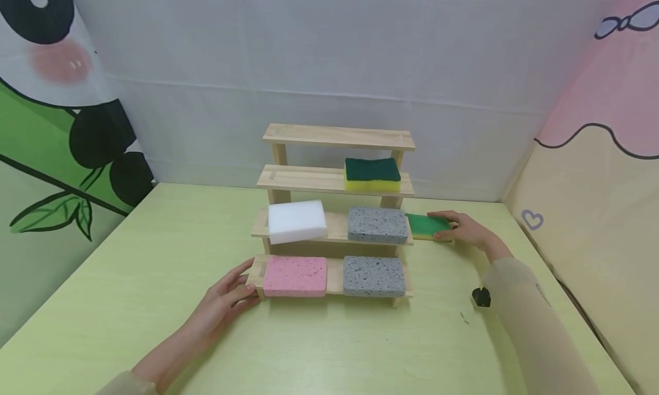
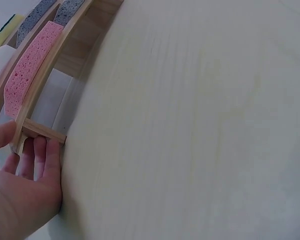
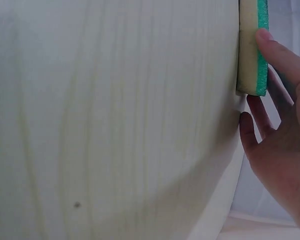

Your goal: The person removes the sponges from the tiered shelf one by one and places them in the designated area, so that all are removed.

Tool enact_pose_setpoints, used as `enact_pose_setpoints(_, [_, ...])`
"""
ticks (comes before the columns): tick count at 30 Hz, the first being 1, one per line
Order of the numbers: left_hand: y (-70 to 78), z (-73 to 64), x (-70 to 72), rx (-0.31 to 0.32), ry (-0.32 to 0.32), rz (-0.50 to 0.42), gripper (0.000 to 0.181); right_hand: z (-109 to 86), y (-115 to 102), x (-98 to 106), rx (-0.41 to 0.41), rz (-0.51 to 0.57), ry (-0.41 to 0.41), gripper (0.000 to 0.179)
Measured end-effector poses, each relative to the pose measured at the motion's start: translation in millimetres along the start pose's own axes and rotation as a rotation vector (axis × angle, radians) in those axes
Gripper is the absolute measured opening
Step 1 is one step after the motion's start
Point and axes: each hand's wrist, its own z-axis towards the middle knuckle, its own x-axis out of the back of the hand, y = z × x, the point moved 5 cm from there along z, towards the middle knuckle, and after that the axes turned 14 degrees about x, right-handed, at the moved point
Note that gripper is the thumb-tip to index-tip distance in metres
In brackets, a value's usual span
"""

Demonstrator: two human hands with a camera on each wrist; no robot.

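Observation:
A stepped wooden rack (image 1: 337, 135) stands mid-table. On its lowest step lie a pink sponge (image 1: 295, 276) and a grey speckled sponge (image 1: 374, 276). One step up, a white sponge (image 1: 297, 221) sits slightly askew beside another grey sponge (image 1: 378, 225). Higher, at the right, is a yellow sponge with a dark green top (image 1: 372, 174). My left hand (image 1: 218, 303) holds the lowest step's left end, thumb and fingers about its corner. To the right of the rack, my right hand (image 1: 471, 233) pinches a green-topped sponge (image 1: 424, 225) lying on the table; its left end is partly hidden.
The pale yellow-green table (image 1: 329, 349) runs back to a white cloth wall (image 1: 329, 51). A small black object (image 1: 481, 297) lies near the right forearm. Printed panels (image 1: 592, 172) border the table at both sides.

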Motion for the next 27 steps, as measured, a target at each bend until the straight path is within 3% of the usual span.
enact_pose_setpoints(27, [1.5, -1.5, 0.2, -0.012, -0.008, 0.002, 0.069, -0.2, 0.1, 1.2, 0.004, -0.019, -0.007, 0.071])
